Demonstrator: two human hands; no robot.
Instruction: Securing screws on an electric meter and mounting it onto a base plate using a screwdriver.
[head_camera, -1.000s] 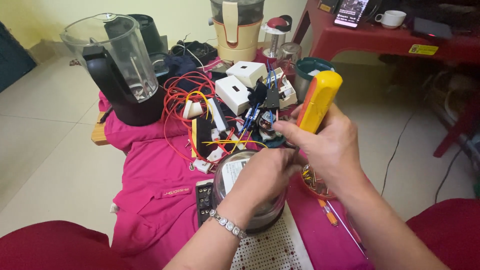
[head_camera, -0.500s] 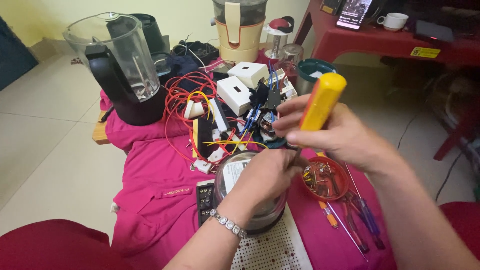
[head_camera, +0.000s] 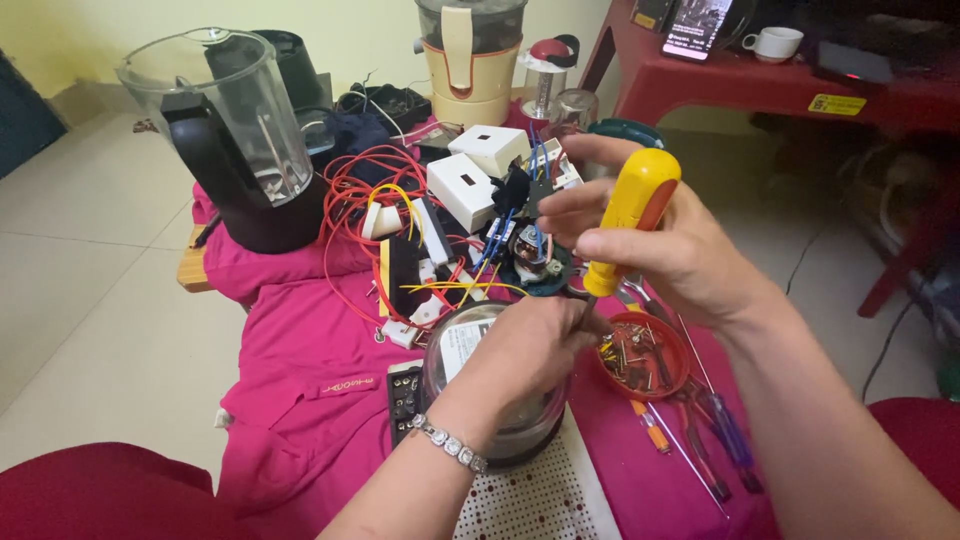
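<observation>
Head view, right hand (head_camera: 680, 255) still grasping yellow screwdriver (head_camera: 630, 215), left hand (head_camera: 535, 345) stays clenched on clear jar (head_camera: 480, 385).

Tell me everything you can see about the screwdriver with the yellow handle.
The screwdriver with a fat yellow plastic handle has an orange-red grip patch near its rounded top. It stands nearly upright, tilted slightly so the top leans right. The right hand wraps around the handle's middle, fingers across its front. Its thin metal shaft runs down from the handle's base and disappears behind the left hand, which rests on a round clear-domed device; the tip is hidden. It is above the pink cloth.
</observation>
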